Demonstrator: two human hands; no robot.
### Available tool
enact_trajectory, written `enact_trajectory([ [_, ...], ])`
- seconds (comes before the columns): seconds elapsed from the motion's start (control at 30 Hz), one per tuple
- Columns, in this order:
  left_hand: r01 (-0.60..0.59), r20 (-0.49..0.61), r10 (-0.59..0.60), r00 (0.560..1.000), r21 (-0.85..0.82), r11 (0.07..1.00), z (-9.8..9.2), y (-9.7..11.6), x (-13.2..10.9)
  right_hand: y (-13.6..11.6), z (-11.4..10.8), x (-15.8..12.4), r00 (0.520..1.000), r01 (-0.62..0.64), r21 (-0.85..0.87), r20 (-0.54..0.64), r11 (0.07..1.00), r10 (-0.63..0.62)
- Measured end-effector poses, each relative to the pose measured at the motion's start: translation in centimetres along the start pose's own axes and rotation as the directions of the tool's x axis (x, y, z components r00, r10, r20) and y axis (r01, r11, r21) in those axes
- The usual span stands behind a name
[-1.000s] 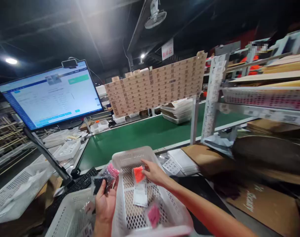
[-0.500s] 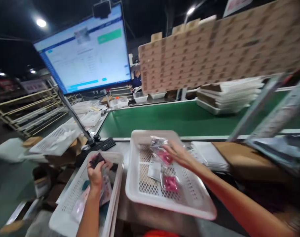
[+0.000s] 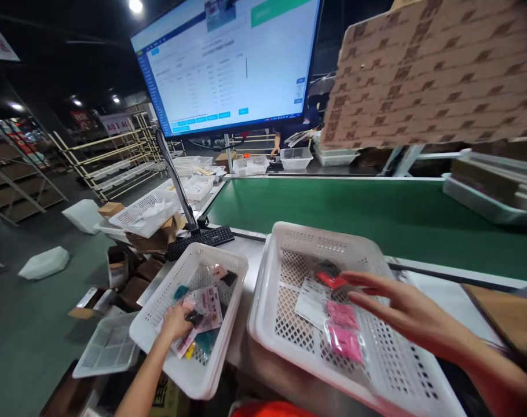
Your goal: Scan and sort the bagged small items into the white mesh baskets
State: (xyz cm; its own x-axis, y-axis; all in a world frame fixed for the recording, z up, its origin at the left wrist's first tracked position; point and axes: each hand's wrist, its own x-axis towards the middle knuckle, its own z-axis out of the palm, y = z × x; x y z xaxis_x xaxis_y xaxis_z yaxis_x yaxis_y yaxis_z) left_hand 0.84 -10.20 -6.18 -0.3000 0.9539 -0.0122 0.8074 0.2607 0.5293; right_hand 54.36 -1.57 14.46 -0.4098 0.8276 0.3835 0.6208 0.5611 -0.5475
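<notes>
Left hand (image 3: pixel 176 320) down inside small white perforated plastic basket (image 3: pixel 227 359) at 7 o'clock, fingers closed on a small dark packet (image 3: pixel 196 318) lying among clear pink-printed pouches (image 3: pixel 209 301). Right hand (image 3: pixel 402 307) open, fingers spread, hovering over large white perforated plastic tray (image 3: pixel 402 370) at 5 o'clock, holding nothing. Beneath it: red sachet (image 3: pixel 332 281), two pink sachets (image 3: pixel 344 330), white label slip (image 3: pixel 309 298). Black keyboard (image 3: pixel 200 238) at 10 o'clock, green conveyor belt (image 3: pixel 354 211) at 12.
</notes>
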Motion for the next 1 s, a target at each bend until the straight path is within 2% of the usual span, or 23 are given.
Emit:
enact_trajectory([
  [0.07,-0.051,-0.023,0.051,0.998,0.008,0.999,-0.2,0.3,-0.4,-1.4,1.1,0.7,0.992,-0.001,0.038,0.125,0.999,-0.004],
  [0.17,-0.16,-0.083,0.157,0.984,-0.03,0.987,-1.2,1.4,-1.4,-3.3,1.9,0.8,0.984,0.051,0.045,0.168,0.998,-0.058],
  [0.23,-0.212,-0.142,0.199,0.97,-0.082,0.974,-2.5,3.2,-2.2,-4.7,2.5,0.6,0.979,0.067,0.071,0.186,0.995,-0.079],
  [0.3,-0.25,-0.262,0.183,0.948,-0.25,0.935,-4.0,6.4,-3.1,-6.2,3.6,0.3,0.977,0.036,0.144,0.204,0.989,-0.065],
  [0.33,-0.274,-0.33,0.144,0.933,-0.391,0.879,-4.7,8.6,-3.6,-7.1,4.4,0.2,0.975,0.012,0.207,0.213,0.978,-0.057],
  [0.4,-0.348,-0.425,0.068,0.903,-0.628,0.697,-5.5,13.5,-4.4,-8.8,6.7,0.2,0.969,-0.029,0.365,0.24,0.931,-0.064],
  [0.43,-0.396,-0.406,0.139,0.903,-0.663,0.635,-5.6,15.9,-4.7,-9.6,8.0,0.2,0.964,-0.034,0.434,0.252,0.9,-0.086],
  [0.5,-0.488,-0.387,0.3,0.872,-0.626,0.608,-5.3,19.9,-5.2,-11.0,10.4,0.5,0.962,-0.021,0.493,0.248,0.87,-0.117],
  [0.6,-0.491,-0.306,0.395,0.866,-0.669,0.559,-4.5,22.9,-5.6,-12.2,12.5,1.1,0.983,-0.062,0.503,0.182,0.862,-0.036],
  [0.63,-0.495,-0.274,0.439,0.855,-0.684,0.536,-4.3,23.2,-5.6,-12.4,12.7,1.2,0.983,-0.095,0.545,0.185,0.833,-0.009],
  [0.7,-0.575,-0.247,0.576,0.779,-0.647,0.501,-4.3,23.1,-5.4,-12.3,12.1,1.6,0.98,-0.141,0.664,0.2,0.734,0.007],
  [0.73,-0.627,-0.262,0.627,0.734,-0.617,0.476,-4.3,22.6,-5.0,-12.1,11.5,1.7,0.981,-0.148,0.71,0.195,0.688,0.009],
  [0.77,-0.652,-0.283,0.63,0.723,-0.581,0.487,-4.4,22.0,-4.4,-11.7,10.6,1.8,0.985,-0.148,0.737,0.172,0.66,0.029],
  [0.8,-0.641,-0.297,0.589,0.752,-0.539,0.546,-4.4,21.1,-3.6,-11.4,9.6,1.9,0.989,-0.147,0.742,0.132,0.654,0.073],
  [0.83,-0.591,-0.293,0.518,0.804,-0.497,0.636,-4.4,19.9,-2.7,-11.1,8.3,2.0,0.987,-0.155,0.731,0.095,0.664,0.126],
  [0.9,-0.414,-0.217,0.357,0.909,-0.36,0.836,-4.1,17.0,-1.3,-11.0,5.7,1.8,0.982,-0.168,0.701,0.055,0.693,0.182],
  [0.97,-0.296,-0.078,0.286,0.955,-0.209,0.932,-3.4,13.8,-0.8,-11.8,3.6,1.1,0.99,-0.14,0.635,0.114,0.76,0.087],
  [1.0,-0.274,0.006,0.278,0.961,-0.143,0.951,-2.9,12.2,-1.0,-12.5,3.2,0.4,0.98,-0.107,0.572,0.197,0.813,-0.009],
])
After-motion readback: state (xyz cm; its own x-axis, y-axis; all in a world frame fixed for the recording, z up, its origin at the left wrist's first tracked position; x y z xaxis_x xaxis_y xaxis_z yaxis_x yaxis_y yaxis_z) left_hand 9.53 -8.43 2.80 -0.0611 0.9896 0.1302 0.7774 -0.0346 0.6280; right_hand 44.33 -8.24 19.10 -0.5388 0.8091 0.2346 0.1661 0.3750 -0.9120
